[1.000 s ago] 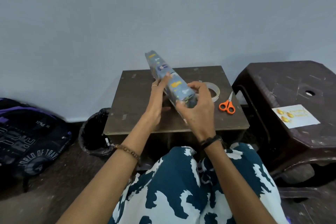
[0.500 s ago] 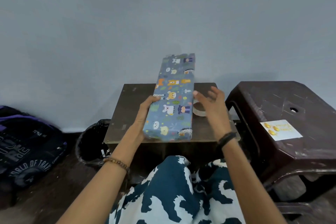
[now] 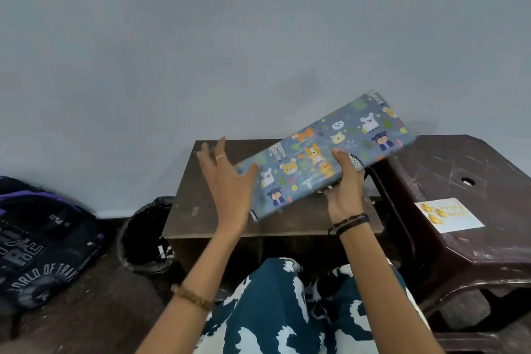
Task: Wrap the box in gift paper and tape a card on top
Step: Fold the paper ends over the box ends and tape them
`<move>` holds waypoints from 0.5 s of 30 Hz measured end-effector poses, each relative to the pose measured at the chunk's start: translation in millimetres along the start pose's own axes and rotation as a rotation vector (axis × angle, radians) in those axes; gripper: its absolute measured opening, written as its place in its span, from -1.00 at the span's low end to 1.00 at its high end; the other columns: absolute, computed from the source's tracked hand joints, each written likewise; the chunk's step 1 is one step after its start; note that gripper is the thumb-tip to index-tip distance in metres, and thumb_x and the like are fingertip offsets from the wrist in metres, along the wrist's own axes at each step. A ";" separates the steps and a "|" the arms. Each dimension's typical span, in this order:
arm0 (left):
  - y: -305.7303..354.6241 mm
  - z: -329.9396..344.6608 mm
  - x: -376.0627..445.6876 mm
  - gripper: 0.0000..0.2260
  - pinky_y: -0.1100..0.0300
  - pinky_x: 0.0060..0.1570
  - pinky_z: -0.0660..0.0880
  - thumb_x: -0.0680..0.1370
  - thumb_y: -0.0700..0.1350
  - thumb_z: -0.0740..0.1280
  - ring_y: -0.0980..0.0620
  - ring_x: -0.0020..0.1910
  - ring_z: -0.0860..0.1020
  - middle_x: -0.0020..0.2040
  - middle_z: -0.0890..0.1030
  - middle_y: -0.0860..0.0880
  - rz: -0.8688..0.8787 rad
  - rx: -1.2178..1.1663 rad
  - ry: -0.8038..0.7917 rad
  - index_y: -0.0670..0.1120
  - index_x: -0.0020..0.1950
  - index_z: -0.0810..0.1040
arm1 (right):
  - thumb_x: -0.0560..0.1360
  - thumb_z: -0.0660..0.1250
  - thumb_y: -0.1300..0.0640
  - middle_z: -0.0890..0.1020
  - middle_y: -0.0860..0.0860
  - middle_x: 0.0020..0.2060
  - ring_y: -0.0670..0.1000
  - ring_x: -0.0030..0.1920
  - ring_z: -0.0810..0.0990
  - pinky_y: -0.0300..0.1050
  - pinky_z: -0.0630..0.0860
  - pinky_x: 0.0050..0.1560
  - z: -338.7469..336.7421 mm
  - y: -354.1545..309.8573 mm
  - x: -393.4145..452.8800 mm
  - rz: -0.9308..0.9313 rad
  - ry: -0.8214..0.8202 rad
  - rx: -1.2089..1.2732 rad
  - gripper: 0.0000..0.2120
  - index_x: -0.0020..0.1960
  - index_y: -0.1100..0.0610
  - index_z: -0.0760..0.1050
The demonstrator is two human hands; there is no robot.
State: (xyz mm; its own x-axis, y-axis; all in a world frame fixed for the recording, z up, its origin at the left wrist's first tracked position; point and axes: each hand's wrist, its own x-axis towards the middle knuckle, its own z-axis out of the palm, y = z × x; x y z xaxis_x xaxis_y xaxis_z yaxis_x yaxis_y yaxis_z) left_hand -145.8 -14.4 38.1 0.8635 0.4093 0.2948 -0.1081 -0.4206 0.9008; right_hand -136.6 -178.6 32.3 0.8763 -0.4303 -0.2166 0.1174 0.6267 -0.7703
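Box: long, flat rectangular box wrapped in blue-grey gift paper (image 3: 324,152); smooth paper printed with cartoon animals and green leaves; edges crisp, corners squared.
Box location: held in the air above the small square dark-brown wooden table (image 3: 212,210), clear of the tabletop; its far end reaches over the dark-brown moulded plastic stool (image 3: 459,169).
Box orientation: broad printed face turned toward the camera; long axis runs diagonally from lower left to upper right, the upper right end higher.
Right hand (image 3: 343,187): grasps the lower long edge near mid-length, thumb on the printed face, fingers hidden behind the box.
Left hand (image 3: 227,178): released, fingers straight and spread; the thumb area touches the lower left end of the box. Image is blurred here.
Card: white rectangular paper card with gold printing (image 3: 449,215); lies flat on the stool, well apart from the box.
Table surface: matte, scuffed, with pale marks.
Stool surface: glossy, scratched, with a round hole in the seat.
Surroundings: black plastic-lined round waste bin (image 3: 146,236) just left of the table; black and purple fabric backpack (image 3: 43,241) on the floor at far left; plain grey wall (image 3: 230,37) behind.
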 end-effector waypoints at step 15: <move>-10.1 1.8 -46.3 -0.13 0.00 -0.12 0.60 0.45 -0.20 0.44 -0.06 0.14 0.57 0.29 0.48 -0.02 -0.620 -0.951 0.312 0.24 0.48 -0.08 | 0.53 0.24 -0.01 0.51 0.11 0.09 0.08 0.07 0.51 0.04 0.52 0.05 0.6 57.8 -66.3 0.308 -0.025 0.185 -0.67 0.26 0.06 0.41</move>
State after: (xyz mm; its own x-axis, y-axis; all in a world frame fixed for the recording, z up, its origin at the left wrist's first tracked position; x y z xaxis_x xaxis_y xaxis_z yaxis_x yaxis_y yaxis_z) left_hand -183.8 -30.5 14.8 0.7541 0.5674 -0.3309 -0.1500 0.6392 0.7542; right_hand -187.7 -113.4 2.5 0.8945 -0.1883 -0.4055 -0.0738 0.8324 -0.5492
